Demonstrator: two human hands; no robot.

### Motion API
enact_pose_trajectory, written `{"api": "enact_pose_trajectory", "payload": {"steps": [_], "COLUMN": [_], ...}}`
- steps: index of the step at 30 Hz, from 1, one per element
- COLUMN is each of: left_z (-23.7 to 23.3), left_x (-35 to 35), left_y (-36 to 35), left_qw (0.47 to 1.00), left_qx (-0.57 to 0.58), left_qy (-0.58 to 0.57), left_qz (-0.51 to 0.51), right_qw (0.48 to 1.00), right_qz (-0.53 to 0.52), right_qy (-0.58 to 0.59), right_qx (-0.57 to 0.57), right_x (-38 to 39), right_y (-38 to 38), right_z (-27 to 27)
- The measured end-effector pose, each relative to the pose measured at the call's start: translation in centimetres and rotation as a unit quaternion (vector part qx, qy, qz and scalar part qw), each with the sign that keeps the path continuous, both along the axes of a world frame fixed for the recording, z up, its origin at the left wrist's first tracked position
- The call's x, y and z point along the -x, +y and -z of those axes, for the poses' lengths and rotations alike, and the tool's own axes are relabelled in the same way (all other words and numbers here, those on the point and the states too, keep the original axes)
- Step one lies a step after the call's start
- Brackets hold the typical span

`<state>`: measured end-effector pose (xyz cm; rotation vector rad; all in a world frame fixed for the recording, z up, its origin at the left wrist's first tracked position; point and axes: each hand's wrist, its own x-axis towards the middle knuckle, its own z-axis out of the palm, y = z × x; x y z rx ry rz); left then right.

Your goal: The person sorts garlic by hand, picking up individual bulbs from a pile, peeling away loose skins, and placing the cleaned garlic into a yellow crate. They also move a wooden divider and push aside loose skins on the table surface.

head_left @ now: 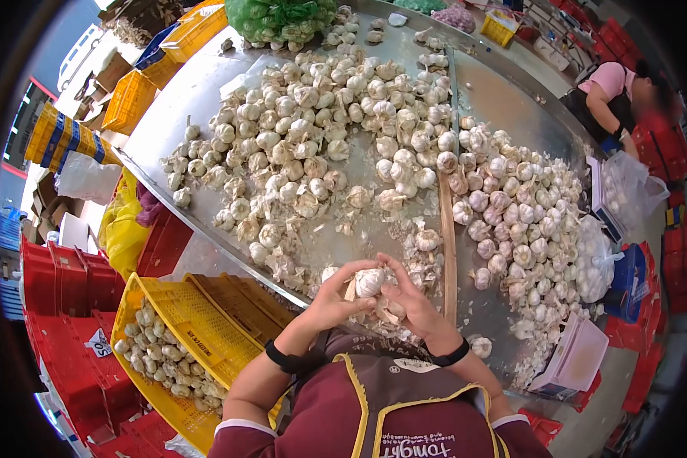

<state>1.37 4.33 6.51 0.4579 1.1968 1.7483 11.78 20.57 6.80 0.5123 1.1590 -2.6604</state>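
Observation:
Close to the table's near edge, my two hands are together around garlic. My left hand [334,299] curls its thumb and fingers about a white garlic bulb [370,282]. From the other side my right hand [414,299] closes in, its fingers touching the top of that bulb. A second bulb [389,310] sits low between the palms, against the right thumb. Beyond the hands a big heap of garlic bulbs [301,126] with dry skins spreads over the metal table [164,130]. Loose skins lie around my fingers.
A wooden strip [446,244] divides the table; whiter bulbs [523,221] lie right of it. A yellow crate [206,336] of garlic stands at my left, near red crates [69,343]. A pink-lidded box [571,355] is at right. Another person [607,95] works far right.

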Motion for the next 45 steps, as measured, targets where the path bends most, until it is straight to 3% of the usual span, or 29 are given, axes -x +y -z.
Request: {"api": "enact_pose_trajectory", "payload": {"steps": [3, 4, 6, 10, 12, 16, 25, 34, 40, 42, 45], "left_z": [0.1, 0.1, 0.0, -0.2, -0.5, -1.3, -1.8, -2.9, -1.5, -1.3, -2.1], "left_x": [-0.3, -0.3, -0.2, -0.1, 0.1, -0.1, -0.8, -2.9, -4.3, -4.1, -4.1], "left_y": [-0.1, -0.1, 0.0, 0.0, 0.2, 0.3, -1.6, -3.6, -3.7, -3.8, -3.6], "left_qw": [0.999, 0.999, 0.996, 0.995, 0.946, 0.945, 0.913, 0.917, 0.938, 0.937, 0.938], "left_qx": [-0.021, -0.02, -0.031, -0.015, 0.024, 0.028, 0.103, 0.155, 0.131, 0.139, 0.146], "left_qy": [-0.023, -0.024, 0.078, 0.098, 0.321, 0.324, 0.394, 0.367, 0.315, 0.319, 0.315], "left_qz": [0.016, 0.017, 0.024, 0.026, 0.03, 0.032, 0.027, 0.006, -0.054, -0.027, 0.015], "right_qw": [0.996, 0.996, 0.998, 0.999, 0.999, 0.997, 0.995, 0.988, 0.99, 0.986, 0.983], "right_qz": [0.023, 0.023, 0.017, 0.014, 0.002, -0.02, -0.066, -0.148, -0.125, -0.122, -0.15], "right_qy": [-0.046, -0.048, -0.019, -0.023, -0.035, -0.029, -0.078, -0.011, 0.004, -0.07, -0.078], "right_qx": [0.071, 0.072, 0.056, 0.025, -0.027, -0.07, -0.013, -0.045, -0.062, 0.087, 0.073], "right_x": [0.0, 0.1, 0.0, -0.1, -0.4, -0.6, 0.1, 0.3, -0.8, -1.2, -2.3], "right_y": [-0.2, -0.2, -0.1, 0.0, 0.3, 0.8, -0.1, -1.2, -1.5, -1.4, -1.0], "right_z": [0.4, 0.3, 0.1, -0.2, -0.1, 0.0, 0.9, 2.0, 3.0, 2.3, 4.7]}}
